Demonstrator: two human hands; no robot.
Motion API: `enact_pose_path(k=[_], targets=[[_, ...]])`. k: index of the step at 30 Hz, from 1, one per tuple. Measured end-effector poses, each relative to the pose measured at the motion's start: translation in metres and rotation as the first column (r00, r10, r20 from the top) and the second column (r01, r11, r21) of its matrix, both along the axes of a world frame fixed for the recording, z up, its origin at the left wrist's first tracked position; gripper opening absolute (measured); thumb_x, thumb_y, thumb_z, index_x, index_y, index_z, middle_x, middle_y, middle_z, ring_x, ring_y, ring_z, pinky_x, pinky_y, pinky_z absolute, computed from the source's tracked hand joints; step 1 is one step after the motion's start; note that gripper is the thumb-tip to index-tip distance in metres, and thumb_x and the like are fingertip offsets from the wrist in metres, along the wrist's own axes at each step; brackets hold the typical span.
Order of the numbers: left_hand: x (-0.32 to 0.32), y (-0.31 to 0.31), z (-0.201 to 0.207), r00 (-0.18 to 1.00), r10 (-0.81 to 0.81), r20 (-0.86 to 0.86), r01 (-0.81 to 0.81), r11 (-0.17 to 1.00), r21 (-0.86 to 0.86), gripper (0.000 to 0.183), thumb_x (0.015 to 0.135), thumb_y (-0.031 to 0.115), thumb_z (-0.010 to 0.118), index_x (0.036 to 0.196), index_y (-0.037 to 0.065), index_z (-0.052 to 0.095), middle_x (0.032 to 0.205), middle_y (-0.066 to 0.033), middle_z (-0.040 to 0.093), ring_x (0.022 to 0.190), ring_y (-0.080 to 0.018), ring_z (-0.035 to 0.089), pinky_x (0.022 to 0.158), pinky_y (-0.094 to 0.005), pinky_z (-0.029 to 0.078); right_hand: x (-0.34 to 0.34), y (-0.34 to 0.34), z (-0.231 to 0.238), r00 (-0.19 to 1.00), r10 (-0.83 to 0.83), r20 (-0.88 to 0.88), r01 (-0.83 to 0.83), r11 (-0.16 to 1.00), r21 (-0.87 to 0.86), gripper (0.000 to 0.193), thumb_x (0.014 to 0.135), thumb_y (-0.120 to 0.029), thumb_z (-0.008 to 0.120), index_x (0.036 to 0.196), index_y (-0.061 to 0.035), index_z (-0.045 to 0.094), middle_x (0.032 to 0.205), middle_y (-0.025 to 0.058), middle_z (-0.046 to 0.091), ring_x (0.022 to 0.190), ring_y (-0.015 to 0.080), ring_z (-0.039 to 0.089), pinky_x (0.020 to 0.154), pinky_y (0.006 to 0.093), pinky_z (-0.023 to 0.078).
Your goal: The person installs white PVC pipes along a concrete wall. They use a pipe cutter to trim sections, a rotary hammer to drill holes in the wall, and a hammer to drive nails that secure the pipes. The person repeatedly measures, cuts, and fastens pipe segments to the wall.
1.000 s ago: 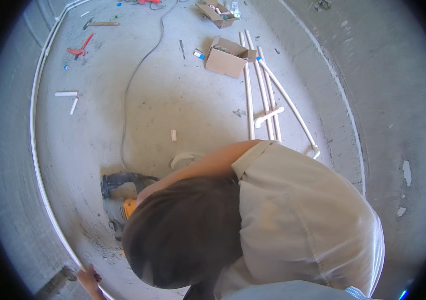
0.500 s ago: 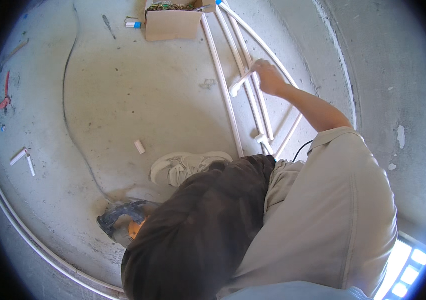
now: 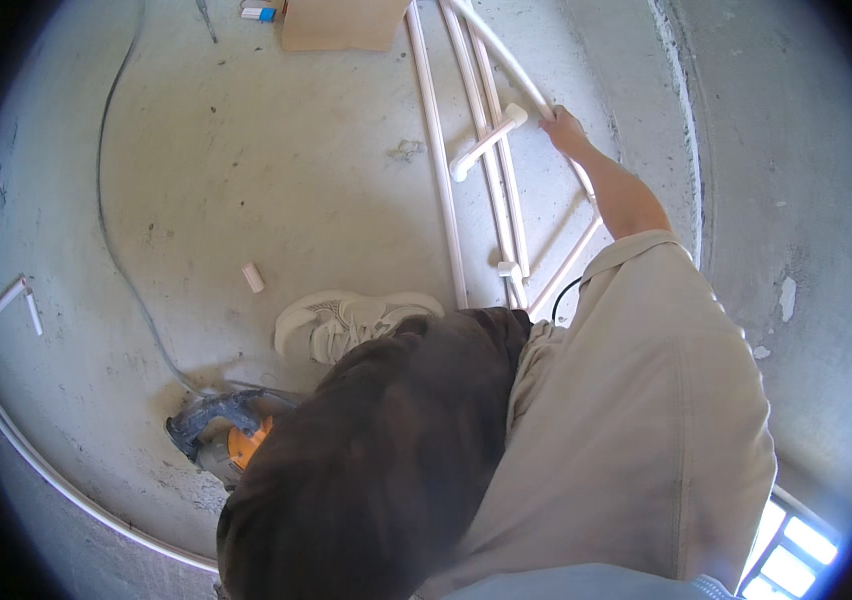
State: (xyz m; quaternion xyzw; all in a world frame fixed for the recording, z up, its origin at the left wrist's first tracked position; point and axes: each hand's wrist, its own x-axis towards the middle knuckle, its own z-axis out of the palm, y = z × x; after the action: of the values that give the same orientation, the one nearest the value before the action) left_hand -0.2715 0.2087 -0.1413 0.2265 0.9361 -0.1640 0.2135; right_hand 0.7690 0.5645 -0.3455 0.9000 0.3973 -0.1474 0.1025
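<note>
At the right, my right hand (image 3: 564, 130) is closed around a long white pipe (image 3: 512, 66) that slants up and away to the left. Just left of the hand, a short pipe piece (image 3: 487, 146) with white fittings on both ends lies across other long pipes (image 3: 476, 80). Another white fitting (image 3: 509, 269) sits at the near end of those pipes, close to my dark trouser leg. My left hand is out of view.
A cardboard box (image 3: 341, 25) stands at the far edge. An orange and black power tool (image 3: 226, 430) lies at lower left, its cable (image 3: 106, 220) running away across the concrete floor. Short pipe offcuts (image 3: 253, 278) lie about. My shoe (image 3: 346, 322) is near the middle.
My right hand has let go of the short pipe with fittings, which now rests across the long pipes. The hand has moved right and taken hold of a long pipe. The view has shifted slightly.
</note>
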Motion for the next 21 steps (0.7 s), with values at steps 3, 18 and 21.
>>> enact_pose_path(k=[3, 18, 21], targets=[[-0.001, -0.002, -0.003, 0.999, -0.005, 0.043, 0.005, 1.0, 0.007, 0.039, 0.1, 0.041, 0.064, 0.098, 0.002, 0.06, 0.081, -0.0092, 0.062, 0.072, -0.021, 0.06, 0.061, -0.0354, 0.048, -0.004, 0.028, 0.053, 0.994, 0.098, 0.05, -0.104, 0.986, 0.13, 0.044, 0.099, -0.04, 0.064, 0.129, -0.0076, 0.061, 0.114, 0.0262, 0.071, 0.108, 0.0469, 0.067, 0.093, 0.0547, 0.052], [0.115, 0.126, 0.066, 0.902, -0.262, 0.343, -0.105, 0.639, 0.762, 0.046, 0.104, 0.045, 0.062, 0.103, 0.0, 0.069, 0.087, -0.0021, 0.062, 0.082, -0.0125, 0.057, 0.077, -0.0274, 0.046, -0.473, 0.297, 0.451, 0.36, 0.888, 0.286, 0.116, -0.347, 0.931, 0.034, 0.098, -0.033, 0.072, 0.086, -0.0035, 0.061, 0.063, 0.0034, 0.057, 0.056, 0.0138, 0.056, 0.052, 0.0344, 0.045], [0.161, 0.172, 0.117, 0.802, -0.531, 0.273, 0.091, 0.561, 0.823, 0.049, 0.098, 0.029, 0.068, 0.134, -0.004, 0.062, 0.119, -0.015, 0.068, 0.109, -0.0243, 0.061, 0.101, -0.039, 0.047, -0.615, 0.271, 0.475, 0.179, 0.905, 0.386, 0.205, -0.418, 0.885, 0.034, 0.098, -0.033, 0.072, 0.089, -0.0002, 0.065, 0.066, 0.008, 0.06, 0.063, 0.0153, 0.059, 0.059, 0.0357, 0.048]])
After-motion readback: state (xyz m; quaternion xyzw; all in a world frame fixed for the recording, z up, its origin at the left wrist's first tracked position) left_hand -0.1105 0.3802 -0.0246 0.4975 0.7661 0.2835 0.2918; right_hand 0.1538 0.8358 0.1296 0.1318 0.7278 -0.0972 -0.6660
